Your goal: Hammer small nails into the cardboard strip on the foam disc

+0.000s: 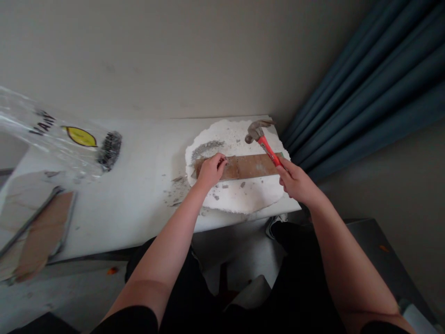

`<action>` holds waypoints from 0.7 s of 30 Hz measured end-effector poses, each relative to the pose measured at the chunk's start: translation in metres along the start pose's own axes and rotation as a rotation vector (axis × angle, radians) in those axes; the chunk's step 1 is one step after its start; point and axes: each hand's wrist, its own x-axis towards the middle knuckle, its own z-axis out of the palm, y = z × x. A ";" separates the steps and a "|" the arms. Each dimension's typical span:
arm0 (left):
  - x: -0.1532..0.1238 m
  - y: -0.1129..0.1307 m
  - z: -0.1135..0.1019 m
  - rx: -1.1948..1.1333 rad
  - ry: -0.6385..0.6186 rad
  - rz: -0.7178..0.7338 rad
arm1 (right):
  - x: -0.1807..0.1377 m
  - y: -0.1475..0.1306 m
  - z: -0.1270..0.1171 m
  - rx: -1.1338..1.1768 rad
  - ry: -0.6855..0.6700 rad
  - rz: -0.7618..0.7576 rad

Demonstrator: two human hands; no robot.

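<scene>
A brown wooden strip [248,165] lies across a rough white foam slab [239,195] at the right end of a low white table [146,185]. My left hand [210,169] rests on the strip's left end, fingertips pinched together on something too small to make out. My right hand [295,181] grips the red handle of a claw hammer [259,134]. Its grey head hangs just above the slab, beyond the strip.
A clear plastic bag [69,144] with a yellow label lies at the table's left. A framed board [41,227] leans lower left. Grey crumbs dot the slab and table. Dark blue curtain [365,93] hangs right; a grey wall stands behind.
</scene>
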 end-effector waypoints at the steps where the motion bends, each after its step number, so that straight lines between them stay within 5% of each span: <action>1: 0.000 0.000 0.000 0.008 0.001 0.003 | -0.003 -0.008 0.002 0.035 -0.032 -0.018; 8: -0.001 0.001 0.001 0.022 0.009 -0.011 | -0.015 -0.037 0.020 0.090 -0.103 -0.100; 21: 0.002 0.001 -0.001 -0.035 0.061 0.015 | -0.014 -0.035 0.024 0.061 -0.139 -0.076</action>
